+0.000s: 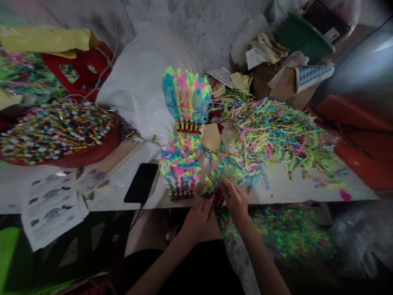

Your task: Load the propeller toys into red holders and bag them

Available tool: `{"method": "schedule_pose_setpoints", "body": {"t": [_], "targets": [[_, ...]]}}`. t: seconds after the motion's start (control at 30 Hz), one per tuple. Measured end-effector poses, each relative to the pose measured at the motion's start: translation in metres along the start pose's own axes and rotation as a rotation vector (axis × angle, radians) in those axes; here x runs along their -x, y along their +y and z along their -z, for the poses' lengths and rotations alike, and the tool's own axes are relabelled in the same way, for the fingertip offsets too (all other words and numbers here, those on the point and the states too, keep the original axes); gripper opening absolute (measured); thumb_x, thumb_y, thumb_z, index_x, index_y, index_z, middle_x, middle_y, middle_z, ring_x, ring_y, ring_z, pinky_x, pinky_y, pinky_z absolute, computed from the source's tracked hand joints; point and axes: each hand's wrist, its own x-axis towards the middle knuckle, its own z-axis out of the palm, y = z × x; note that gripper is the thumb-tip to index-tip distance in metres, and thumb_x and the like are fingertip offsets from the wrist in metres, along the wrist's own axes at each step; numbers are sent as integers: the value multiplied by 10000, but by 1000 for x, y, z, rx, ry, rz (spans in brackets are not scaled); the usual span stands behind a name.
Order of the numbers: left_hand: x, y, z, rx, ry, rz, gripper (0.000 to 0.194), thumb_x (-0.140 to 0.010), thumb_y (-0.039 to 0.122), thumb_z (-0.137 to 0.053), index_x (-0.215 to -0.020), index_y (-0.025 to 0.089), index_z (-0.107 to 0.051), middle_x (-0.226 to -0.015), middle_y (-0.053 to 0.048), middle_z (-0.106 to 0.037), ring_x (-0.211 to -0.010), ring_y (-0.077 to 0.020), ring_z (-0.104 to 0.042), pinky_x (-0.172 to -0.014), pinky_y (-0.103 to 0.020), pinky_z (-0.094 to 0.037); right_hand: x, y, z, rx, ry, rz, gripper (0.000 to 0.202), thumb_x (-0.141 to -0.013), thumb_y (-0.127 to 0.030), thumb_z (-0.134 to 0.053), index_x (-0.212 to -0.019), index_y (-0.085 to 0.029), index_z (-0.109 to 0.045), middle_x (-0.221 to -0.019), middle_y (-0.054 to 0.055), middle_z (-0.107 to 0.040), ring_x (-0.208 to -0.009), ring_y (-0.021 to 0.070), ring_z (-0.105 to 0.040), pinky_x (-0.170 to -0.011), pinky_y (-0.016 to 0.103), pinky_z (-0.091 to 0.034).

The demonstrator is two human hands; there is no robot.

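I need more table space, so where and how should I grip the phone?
Probably by both long edges at mid-length, from above: the phone lies flat on the table. Avoid its near end, where the cable leaves; the colorful stack leaves little finger room on its right.

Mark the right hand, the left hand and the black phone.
Right hand (237,200), head view: back of the hand.
Left hand (198,217), head view: back of the hand.
Black phone (141,183), head view: middle of its dark upper face.
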Motion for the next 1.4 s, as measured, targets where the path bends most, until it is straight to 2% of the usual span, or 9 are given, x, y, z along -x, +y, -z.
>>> {"method": "schedule_pose_setpoints", "body": {"t": [0.23, 0.33, 0.5, 0.7, 0.83, 1.0, 1.13, 1.3, 1.4], "targets": [[0, -3, 2, -74, -78, 91, 512, -915, 293, -386, -1382, 97, -309, -1276, -178, -548, -1115, -266, -564, -883, -398, -470, -10, 3, -5, 61, -7, 84, 253, -918, -247, -459, -1125, -204, -598, -783, 44, -676, -684, 150, -636, -589, 243, -500], [-2, -4, 1, -100, -92, 99, 510, -916, 288, -382, -1385, 102, -308, -1290, -176, -537, -1097, -270, -575, -860, -398, -480, -12, 3, -5, 60, -2, 109, 253, -917, -252, -463, -1123, -199, -600, -788, 44, -675, -679, 147, -633, -577, 237, -491], [-5, -3, 1, -94, -44, 91, 492, -912, 291, -385, -1373, 126, -334, -1279, -157, -552, -1118, -269, -558, -862, -396, -479, -11, 4, -6, 74, -37, 119, 250, -919, -249, -459, -1120, -200, -600, -789, 43, -667, -673, 144, -626, -581, 238, -487], [-12, 8, 8, -172, -138, 212, 484, -889, 224, -404, -1368, 157, -375, -1181, -159, -610, -952, -280, -631, -779, -399, -503, -9, 4, -9, 75, -54, 108, 253, -928, -269, -437, -1113, -210, -599, -728, 31, -640, -646, 140, -612, -548, 235, -474], [-20, 11, 10, -213, -176, 236, 476, -872, 158, -392, -1348, 157, -419, -997, -143, -675, -861, -273, -654, -730, -373, -510, -11, 1, -9, 63, -91, 106, 280, -926, -255, -433, -1169, -225, -569, -806, 45, -659, -725, 152, -634, -616, 239, -503], [-27, 11, 13, -195, -241, 256, 491, -856, 152, -414, -1347, 166, -414, -967, -134, -687, -783, -229, -671, -681, -308, -510, -9, -3, -6, -9, -129, 35, 316, -920, -266, -434, -1218, -207, -522, -947, 78, -659, -821, 172, -643, -703, 267, -524], [-29, 10, 18, -193, -285, 273, 504, -852, 171, -440, -1354, 168, -390, -970, -140, -689, -783, -241, -676, -679, -323, -510, 2, 8, 4, -45, -10, -116, 334, -918, -295, -413, -1221, -177, -494, -932, 83, -654, -728, 151, -630, -657, 269, -522], [-28, 6, 19, -229, -319, 255, 509, -842, 167, -458, -1346, 160, -391, -918, -132, -700, -785, -223, -677, -684, -291, -502, 20, 47, 14, 101, 234, -468, 289, -906, -333, -420, -1069, -149, -572, -767, 44, -625, -549, 128, -565, -525, 240, -468], [-27, 5, 20, -233, -321, 228, 522, -843, 175, -455, -1358, 159, -369, -907, -126, -703, -778, -216, -676, -670, -275, -497, 29, 64, 12, 84, 302, -448, 253, -894, -312, -446, -1049, -163, -578, -840, 67, -632, -607, 134, -589, -579, 253, -493]]}}
